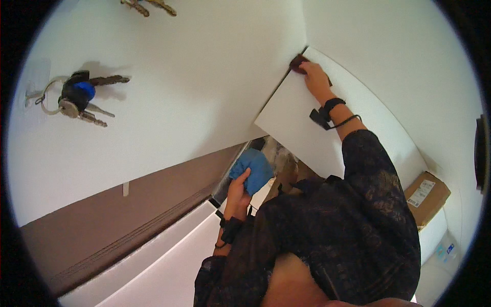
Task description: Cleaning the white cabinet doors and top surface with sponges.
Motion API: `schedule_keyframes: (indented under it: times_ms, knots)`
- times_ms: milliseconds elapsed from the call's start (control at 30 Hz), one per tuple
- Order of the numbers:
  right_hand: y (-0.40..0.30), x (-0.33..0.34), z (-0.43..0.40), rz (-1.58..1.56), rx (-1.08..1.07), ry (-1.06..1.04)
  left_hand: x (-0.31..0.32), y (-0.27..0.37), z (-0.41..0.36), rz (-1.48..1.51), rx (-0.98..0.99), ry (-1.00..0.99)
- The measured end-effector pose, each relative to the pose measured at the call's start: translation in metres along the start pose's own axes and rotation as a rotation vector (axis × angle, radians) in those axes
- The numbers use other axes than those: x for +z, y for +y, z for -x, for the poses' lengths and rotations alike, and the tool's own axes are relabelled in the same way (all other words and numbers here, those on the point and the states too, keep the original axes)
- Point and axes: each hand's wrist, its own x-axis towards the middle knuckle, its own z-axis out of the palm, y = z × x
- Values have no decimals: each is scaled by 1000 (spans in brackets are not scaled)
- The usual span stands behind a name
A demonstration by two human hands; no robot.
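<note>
My left hand (238,195) is closed around a folded blue cloth (253,169), thumb on top, low in front of my body. Farther out, my right hand (317,81) is stretched over a white board (299,107) and grips a dark reddish-brown item (297,63); its exact kind is unclear. That item sits at the board's far corner, beside the dark gap along the white wall (215,84). My right fingers partly cover it. A black strap circles each wrist.
Keys on a ring (76,96) hang from a wall hook at left, with more keys (149,7) at the top edge. A cardboard box (427,197) with a printed label stands at right. Below the white wall runs a brown surface (126,215).
</note>
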Motion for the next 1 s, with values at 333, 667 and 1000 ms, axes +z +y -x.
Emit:
schedule_keyframes:
  times_ms: [333,667,1000]
  knots:
    - [-75,-5,49,-180,-37,-314,6,4,9,9,30,-85]
    - [-126,31,86,-195,-243,-591,3,-4,6,29,17,-62]
    - [-132,13,92,-268,-326,-627,-19,-1,1,45,-12,-107]
